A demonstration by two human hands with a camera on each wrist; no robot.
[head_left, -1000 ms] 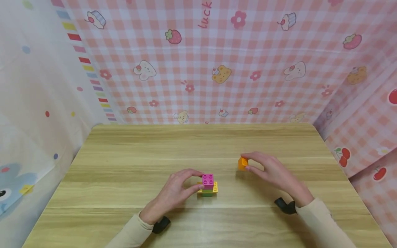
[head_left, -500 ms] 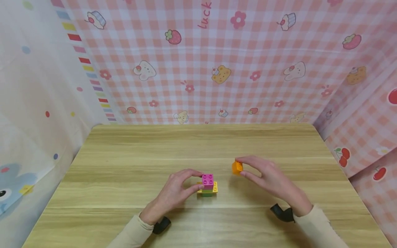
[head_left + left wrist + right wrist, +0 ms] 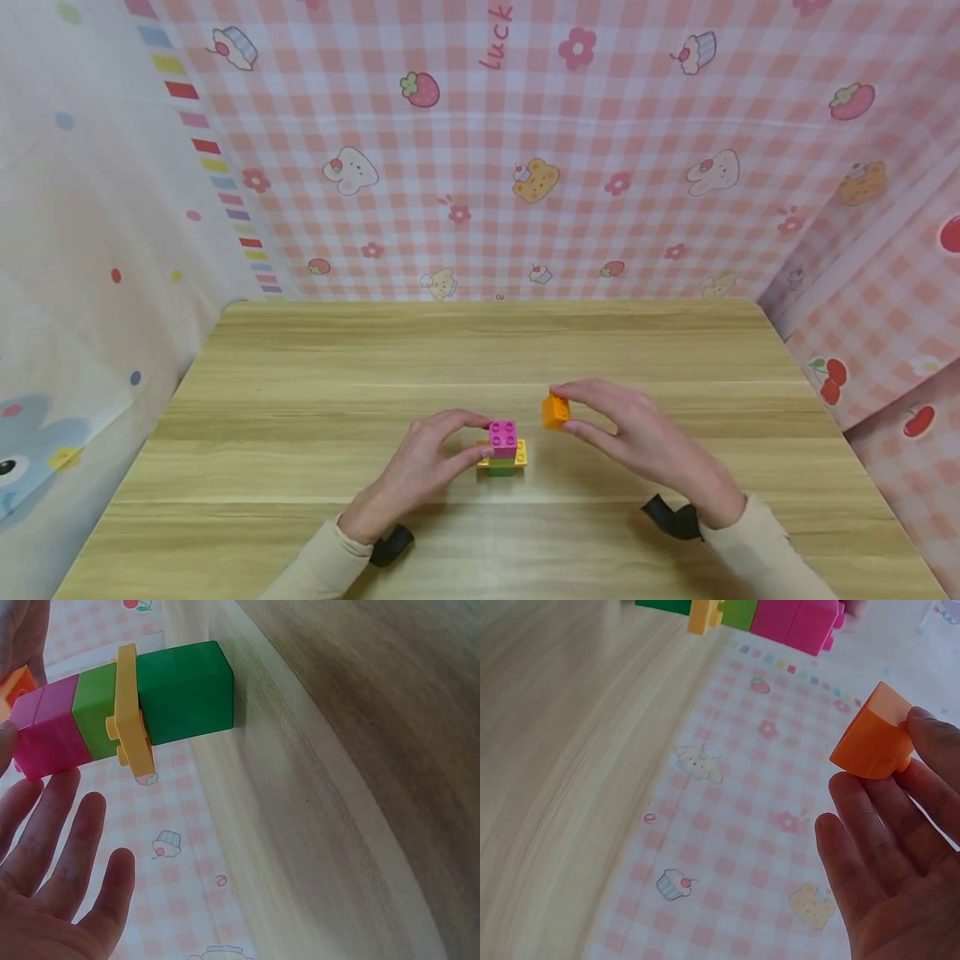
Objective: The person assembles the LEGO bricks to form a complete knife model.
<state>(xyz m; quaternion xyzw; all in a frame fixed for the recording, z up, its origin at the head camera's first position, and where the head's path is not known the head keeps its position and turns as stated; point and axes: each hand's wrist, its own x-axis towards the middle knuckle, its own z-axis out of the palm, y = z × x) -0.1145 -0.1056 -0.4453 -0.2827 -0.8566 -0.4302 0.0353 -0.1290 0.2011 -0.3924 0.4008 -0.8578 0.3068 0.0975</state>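
Note:
A stack of toy building bricks stands upright on the table. Its dark green brick (image 3: pixel 184 694) is at the bottom, topped by a thin yellow plate (image 3: pixel 133 720) wider than the rest. Above come a light green brick (image 3: pixel 96 712) and a studded pink top (image 3: pixel 502 437) with a seam across its side. My left hand (image 3: pixel 420 458) pinches this pink top between thumb and fingers. To the right of the stack, my right hand (image 3: pixel 645 433) holds an orange brick (image 3: pixel 874 739) by thumb and fingertips, raised off the table. Its side flares and looks slanted; it is apart from the stack.
The wood-grain table (image 3: pixel 337 358) has a pink checked cloth (image 3: pixel 480 233) behind it and more cloth at both sides. A black wrist piece (image 3: pixel 392 546) sits under the left wrist, and another black piece (image 3: pixel 673 518) under the right.
My right hand has moved left and slightly toward me with the orange brick, closer to the stack. My left hand and the stack have stayed in place.

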